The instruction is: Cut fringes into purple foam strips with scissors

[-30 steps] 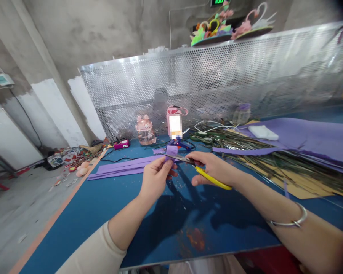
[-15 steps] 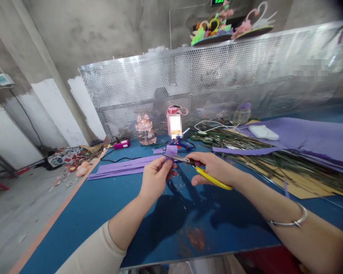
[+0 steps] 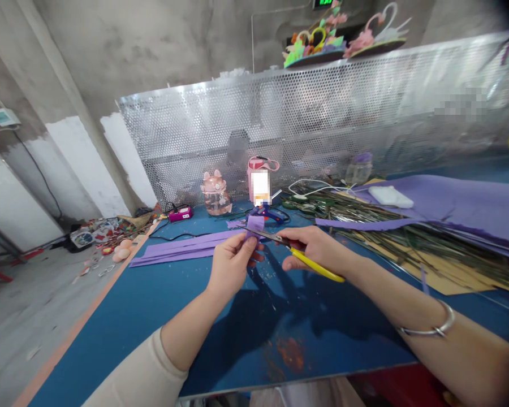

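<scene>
Between the thumb and fingers of my left hand is a small purple paper piece, its upper end standing above the fingertips. My right hand grips yellow-handled scissors. Their blades point left and lie across the purple piece, just above my left thumb. Whether the blades are fully closed is too small to tell. Long purple strips lie on the blue table left of my left hand. Behind the held piece rests a blue glue gun, partly hidden.
A pink bear-eared bottle and a pink cup stand along the perforated metal panel. To the right are green stems, purple sheets and a white device. A magenta power box sits at the left edge.
Both hands stay almost in place. The right thumb has moved slightly nearer the scissors' handle, and the blades have shifted a little against the purple piece.
</scene>
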{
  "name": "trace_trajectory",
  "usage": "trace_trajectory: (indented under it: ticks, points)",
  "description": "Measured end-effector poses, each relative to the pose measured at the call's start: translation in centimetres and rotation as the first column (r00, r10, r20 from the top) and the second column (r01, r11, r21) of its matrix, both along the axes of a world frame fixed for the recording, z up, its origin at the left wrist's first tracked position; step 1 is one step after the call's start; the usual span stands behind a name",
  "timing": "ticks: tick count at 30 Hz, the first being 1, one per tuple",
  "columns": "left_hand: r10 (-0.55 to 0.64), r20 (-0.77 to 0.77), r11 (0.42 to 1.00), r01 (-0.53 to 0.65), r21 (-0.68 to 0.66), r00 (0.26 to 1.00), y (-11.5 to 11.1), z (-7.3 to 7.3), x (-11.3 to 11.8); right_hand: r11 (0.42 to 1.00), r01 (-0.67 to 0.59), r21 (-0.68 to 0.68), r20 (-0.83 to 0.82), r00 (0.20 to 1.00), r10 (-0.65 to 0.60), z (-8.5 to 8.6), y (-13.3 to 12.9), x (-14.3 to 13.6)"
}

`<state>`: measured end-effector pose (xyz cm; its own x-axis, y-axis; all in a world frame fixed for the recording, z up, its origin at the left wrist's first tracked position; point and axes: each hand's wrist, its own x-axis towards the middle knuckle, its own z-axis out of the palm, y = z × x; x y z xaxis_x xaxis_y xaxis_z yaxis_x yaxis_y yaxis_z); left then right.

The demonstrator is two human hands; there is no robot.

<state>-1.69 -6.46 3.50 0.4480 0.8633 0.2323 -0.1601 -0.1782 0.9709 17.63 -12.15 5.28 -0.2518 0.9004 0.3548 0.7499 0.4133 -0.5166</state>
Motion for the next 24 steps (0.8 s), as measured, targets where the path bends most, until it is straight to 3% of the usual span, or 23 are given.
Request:
trace_trajectory:
  ticks: [24]
  points:
    - [0.016, 0.019, 1.0, -0.016, -0.013, 1.0, 0.0, 0.07, 0.02, 0.997, 0.055, 0.047, 0.077, 0.995, -0.059, 0.31, -0.05, 0.19]
